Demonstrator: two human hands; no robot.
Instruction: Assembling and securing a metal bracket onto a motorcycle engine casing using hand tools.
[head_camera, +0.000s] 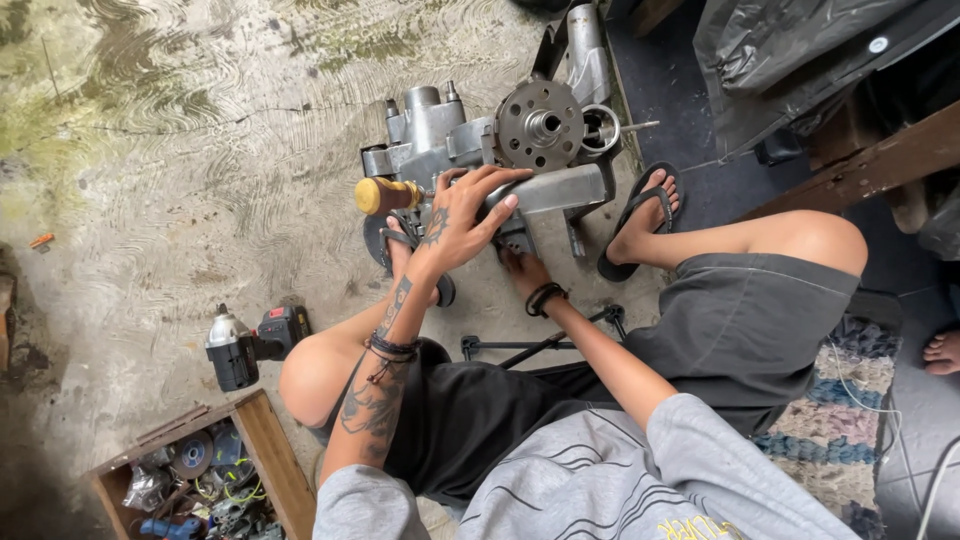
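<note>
A grey metal engine casing (440, 135) with a round flanged disc (540, 124) lies on the wet concrete floor between my sandalled feet. My left hand (462, 215) rests spread on the casing's near edge, fingers on the metal, right beside a yellow-handled screwdriver (385, 195) that sticks out to the left. My right hand (522, 268) reaches under the casing's near side; its fingers are hidden by the metal and by my left hand. Whether it grips anything is not visible.
A black and red cordless drill (250, 343) lies on the floor at left. A wooden box (262, 440) of discs and small parts stands at lower left. A black bar tool (540, 345) lies under my arm. Another person's bare foot (942, 352) shows at the right edge, near a woven mat (835, 420).
</note>
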